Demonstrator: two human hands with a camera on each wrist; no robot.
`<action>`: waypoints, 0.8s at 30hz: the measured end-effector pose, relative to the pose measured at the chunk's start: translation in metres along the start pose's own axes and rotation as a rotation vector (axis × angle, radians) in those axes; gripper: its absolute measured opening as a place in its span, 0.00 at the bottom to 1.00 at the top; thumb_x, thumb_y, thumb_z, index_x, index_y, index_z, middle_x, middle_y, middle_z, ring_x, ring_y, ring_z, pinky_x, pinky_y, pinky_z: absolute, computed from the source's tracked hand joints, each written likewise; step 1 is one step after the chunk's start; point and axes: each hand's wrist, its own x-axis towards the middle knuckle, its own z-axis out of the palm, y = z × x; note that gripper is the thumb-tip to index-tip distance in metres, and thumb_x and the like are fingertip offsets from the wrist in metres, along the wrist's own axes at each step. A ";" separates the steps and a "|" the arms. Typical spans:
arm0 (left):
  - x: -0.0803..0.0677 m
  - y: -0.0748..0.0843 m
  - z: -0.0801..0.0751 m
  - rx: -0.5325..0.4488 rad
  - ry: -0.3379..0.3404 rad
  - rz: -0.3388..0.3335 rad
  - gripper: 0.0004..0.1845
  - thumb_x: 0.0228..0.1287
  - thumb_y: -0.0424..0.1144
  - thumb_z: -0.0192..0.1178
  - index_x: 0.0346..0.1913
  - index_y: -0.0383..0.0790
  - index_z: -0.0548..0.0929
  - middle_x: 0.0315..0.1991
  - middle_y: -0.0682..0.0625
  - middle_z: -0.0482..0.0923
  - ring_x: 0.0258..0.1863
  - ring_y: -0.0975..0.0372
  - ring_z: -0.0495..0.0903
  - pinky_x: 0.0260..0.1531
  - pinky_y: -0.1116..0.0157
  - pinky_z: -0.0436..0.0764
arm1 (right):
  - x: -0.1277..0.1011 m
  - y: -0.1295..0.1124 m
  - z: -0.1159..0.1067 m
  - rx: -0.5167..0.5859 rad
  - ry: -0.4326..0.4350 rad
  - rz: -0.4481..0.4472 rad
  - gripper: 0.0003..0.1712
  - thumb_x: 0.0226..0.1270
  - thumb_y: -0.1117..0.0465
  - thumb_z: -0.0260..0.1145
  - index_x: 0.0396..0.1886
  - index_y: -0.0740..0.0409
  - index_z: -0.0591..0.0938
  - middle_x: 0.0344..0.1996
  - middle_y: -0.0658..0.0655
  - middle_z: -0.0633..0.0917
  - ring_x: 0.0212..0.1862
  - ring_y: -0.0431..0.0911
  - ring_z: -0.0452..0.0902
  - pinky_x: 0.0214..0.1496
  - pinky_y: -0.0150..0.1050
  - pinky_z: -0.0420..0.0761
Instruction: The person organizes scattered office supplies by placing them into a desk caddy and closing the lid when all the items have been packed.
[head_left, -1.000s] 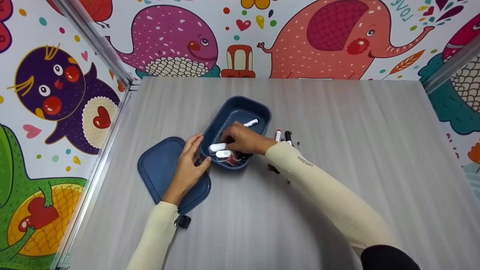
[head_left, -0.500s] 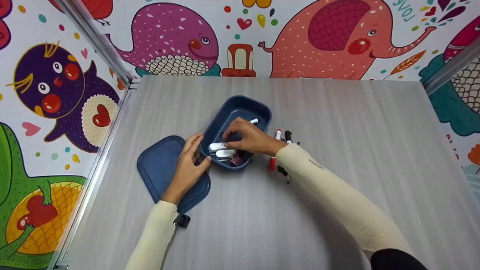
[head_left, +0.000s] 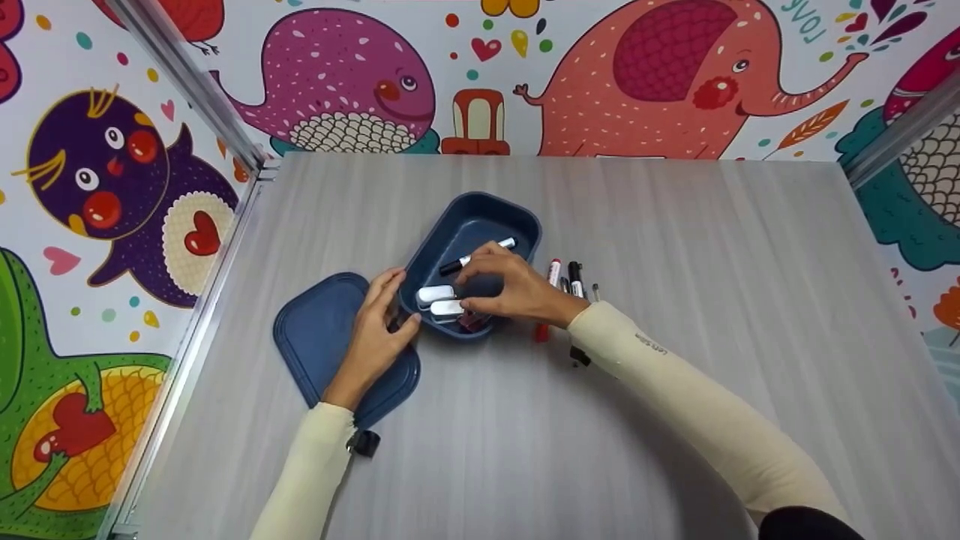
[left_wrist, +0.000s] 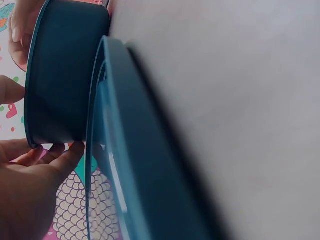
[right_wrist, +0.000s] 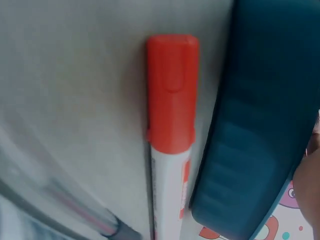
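The deep blue box (head_left: 478, 196) stands uncovered on the table. At its lower left corner my left hand (head_left: 371, 330) touches the outer walls, fingers rather straight and thumb spread apart. My right hand (head_left: 517, 289) is over the box with thumb and index finger bent but apart, and I see nothing between them. Its thumb tip lies close to a white rounded object (head_left: 447, 309); whether they touch I cannot tell. Another white rounded object (head_left: 434, 294) and a dark reddish item (head_left: 473, 322) lie beside it. A white marker with a black cap (head_left: 454, 266) lies inside, partly hidden by my fingers.
The blue lid (head_left: 319, 330) lies flat left of the box, partly under my left hand. Right of the box are a red-capped marker (right_wrist: 172, 95), a black and white marker (head_left: 575, 277) and a slim pen or brush (head_left: 596, 292). Painted walls bound the table (head_left: 712, 262).
My right hand has drawn back to the right inside the box, its fingers parting. More of the black-capped marker has come into sight. My left hand, the box and the lid have stayed put.
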 end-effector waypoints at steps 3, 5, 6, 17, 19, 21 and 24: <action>0.000 0.000 0.000 0.002 0.002 0.007 0.40 0.68 0.26 0.69 0.82 0.29 0.70 0.83 0.40 0.64 0.78 0.48 0.67 0.69 0.42 0.75 | -0.006 -0.001 0.001 0.010 0.023 0.005 0.18 0.65 0.60 0.84 0.51 0.62 0.92 0.51 0.54 0.89 0.61 0.52 0.75 0.68 0.53 0.74; -0.001 0.000 0.001 -0.001 0.002 0.007 0.40 0.68 0.26 0.69 0.82 0.29 0.70 0.83 0.40 0.64 0.78 0.48 0.67 0.70 0.42 0.75 | -0.011 -0.001 0.001 0.015 0.045 -0.004 0.17 0.64 0.63 0.84 0.51 0.61 0.92 0.52 0.57 0.89 0.62 0.54 0.76 0.70 0.55 0.72; -0.001 0.000 0.001 -0.006 0.000 0.006 0.40 0.68 0.26 0.69 0.82 0.29 0.69 0.83 0.40 0.64 0.79 0.48 0.66 0.70 0.42 0.75 | -0.013 0.000 0.002 0.019 0.059 -0.019 0.18 0.63 0.64 0.85 0.51 0.62 0.92 0.52 0.58 0.90 0.62 0.56 0.76 0.71 0.57 0.71; 0.001 0.000 0.002 -0.013 -0.011 0.009 0.40 0.70 0.26 0.68 0.83 0.28 0.68 0.84 0.38 0.62 0.81 0.44 0.64 0.73 0.39 0.72 | -0.048 0.002 -0.008 -0.033 0.208 -0.156 0.17 0.61 0.69 0.83 0.49 0.61 0.91 0.50 0.60 0.90 0.60 0.61 0.77 0.73 0.54 0.69; 0.000 0.000 0.002 -0.015 -0.014 0.005 0.40 0.70 0.26 0.68 0.83 0.28 0.67 0.84 0.39 0.62 0.82 0.44 0.64 0.73 0.40 0.72 | -0.056 0.001 -0.012 -0.055 0.211 -0.161 0.16 0.62 0.68 0.83 0.50 0.60 0.92 0.51 0.58 0.90 0.60 0.59 0.77 0.72 0.52 0.70; 0.000 0.000 0.001 -0.015 -0.014 0.001 0.40 0.70 0.26 0.68 0.83 0.29 0.67 0.84 0.39 0.62 0.81 0.45 0.64 0.74 0.40 0.72 | -0.063 0.000 -0.016 -0.074 0.211 -0.172 0.16 0.63 0.67 0.83 0.50 0.60 0.91 0.52 0.57 0.90 0.60 0.59 0.77 0.71 0.52 0.71; -0.001 0.000 0.000 -0.011 -0.012 -0.002 0.40 0.70 0.27 0.68 0.83 0.29 0.68 0.84 0.40 0.62 0.81 0.45 0.64 0.74 0.39 0.72 | -0.074 0.000 -0.021 -0.101 0.209 -0.199 0.17 0.62 0.68 0.83 0.51 0.60 0.91 0.52 0.58 0.90 0.60 0.58 0.78 0.70 0.52 0.72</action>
